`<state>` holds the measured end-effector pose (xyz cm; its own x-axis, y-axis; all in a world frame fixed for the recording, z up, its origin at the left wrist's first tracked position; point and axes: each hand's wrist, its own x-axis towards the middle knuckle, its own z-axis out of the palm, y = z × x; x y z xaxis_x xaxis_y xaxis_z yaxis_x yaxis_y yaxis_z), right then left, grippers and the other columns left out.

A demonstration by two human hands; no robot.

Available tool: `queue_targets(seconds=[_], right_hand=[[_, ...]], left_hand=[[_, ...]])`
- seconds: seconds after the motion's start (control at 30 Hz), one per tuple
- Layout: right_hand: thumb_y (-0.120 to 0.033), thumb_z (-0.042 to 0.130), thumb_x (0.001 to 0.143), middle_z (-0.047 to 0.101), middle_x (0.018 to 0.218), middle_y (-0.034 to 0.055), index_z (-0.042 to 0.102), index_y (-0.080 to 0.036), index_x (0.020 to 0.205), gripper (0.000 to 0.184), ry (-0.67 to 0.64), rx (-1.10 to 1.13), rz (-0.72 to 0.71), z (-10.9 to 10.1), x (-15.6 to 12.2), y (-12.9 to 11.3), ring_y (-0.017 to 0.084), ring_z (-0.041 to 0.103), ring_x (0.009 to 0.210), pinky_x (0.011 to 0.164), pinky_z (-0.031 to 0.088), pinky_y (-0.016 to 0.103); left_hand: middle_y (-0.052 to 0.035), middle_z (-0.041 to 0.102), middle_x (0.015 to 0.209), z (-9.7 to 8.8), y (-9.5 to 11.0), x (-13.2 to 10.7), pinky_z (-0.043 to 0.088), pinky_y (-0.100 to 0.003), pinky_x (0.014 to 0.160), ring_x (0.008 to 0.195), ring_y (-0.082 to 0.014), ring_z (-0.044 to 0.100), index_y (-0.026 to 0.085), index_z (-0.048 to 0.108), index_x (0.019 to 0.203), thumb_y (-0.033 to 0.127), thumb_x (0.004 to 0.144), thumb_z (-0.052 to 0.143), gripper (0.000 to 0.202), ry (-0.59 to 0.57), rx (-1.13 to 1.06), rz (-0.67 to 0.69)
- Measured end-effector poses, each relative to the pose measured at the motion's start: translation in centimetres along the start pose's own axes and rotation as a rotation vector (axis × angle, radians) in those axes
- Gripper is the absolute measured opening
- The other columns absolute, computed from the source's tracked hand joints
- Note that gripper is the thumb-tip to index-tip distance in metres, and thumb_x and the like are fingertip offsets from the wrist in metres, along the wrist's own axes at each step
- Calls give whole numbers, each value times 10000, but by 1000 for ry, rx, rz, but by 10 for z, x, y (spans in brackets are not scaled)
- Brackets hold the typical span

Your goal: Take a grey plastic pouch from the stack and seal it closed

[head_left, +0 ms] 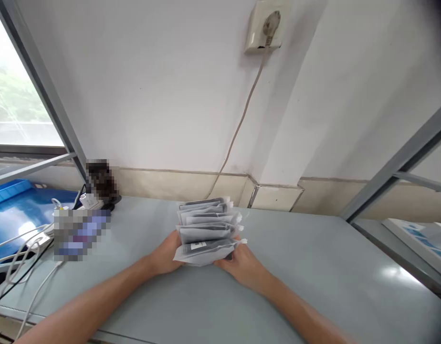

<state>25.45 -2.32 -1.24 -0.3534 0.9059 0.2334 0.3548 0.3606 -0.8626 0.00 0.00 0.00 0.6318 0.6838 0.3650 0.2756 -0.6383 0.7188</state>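
A bundle of several flat translucent pouches with dark contents stands on edge on the grey table, fanned slightly toward the wall. My left hand grips the bundle's left side. My right hand grips its right side, fingers curled around the lower pouches. Both forearms reach in from the bottom of the view.
At the left lie white cables, a charger block and blurred items. A blue tray sits by the window. A wall socket with a cord hangs above. A metal frame post rises on the right.
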Motion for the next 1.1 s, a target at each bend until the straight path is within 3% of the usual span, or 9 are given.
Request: queue_targets(seconds=[0.37, 0.53, 0.73, 0.97, 1.1], right_hand=[[-270, 760, 818, 602, 1409, 122, 515, -245, 1434, 664, -14, 3, -14, 0, 0, 0, 334, 636, 1211, 990, 572, 484], [-297, 765, 836, 581, 1415, 131, 477, -226, 1468, 698, -14, -12, -24, -1, -1, 0, 336, 601, 1264, 1051, 529, 498], [-321, 785, 819, 608, 1395, 128, 513, -224, 1431, 677, -10, 21, -12, -1, -1, -3, 339, 611, 1244, 1025, 537, 504], [-488, 819, 810, 633, 1384, 123, 472, -253, 1423, 743, 27, 63, 49, -1, -2, -4, 354, 596, 1284, 1036, 523, 520], [-570, 827, 791, 651, 1369, 120, 444, -264, 1414, 793, 33, 63, 75, -5, -2, -7, 359, 622, 1235, 981, 548, 501]], left_hand=[[-122, 623, 1436, 1, -1, -1, 429, -529, 1173, 1386, -354, 509, 251, 583, 1424, 573, 940, 648, 585, 0, -18, -4], [-144, 642, 1415, 1, 2, -3, 412, -528, 1177, 1395, -374, 504, 230, 595, 1420, 584, 931, 645, 606, 21, -9, -27], [-123, 690, 1364, 1, 2, -1, 392, -520, 1192, 1420, -369, 496, 248, 639, 1386, 501, 925, 681, 527, 13, -56, -54], [-67, 764, 1253, 7, 14, 1, 524, -439, 1071, 1229, -350, 662, 261, 719, 1283, 415, 779, 863, 546, 140, -260, -252], [-103, 742, 1298, 11, 16, 2, 539, -446, 1058, 1229, -350, 668, 216, 678, 1306, 412, 755, 895, 624, 171, -377, -324]])
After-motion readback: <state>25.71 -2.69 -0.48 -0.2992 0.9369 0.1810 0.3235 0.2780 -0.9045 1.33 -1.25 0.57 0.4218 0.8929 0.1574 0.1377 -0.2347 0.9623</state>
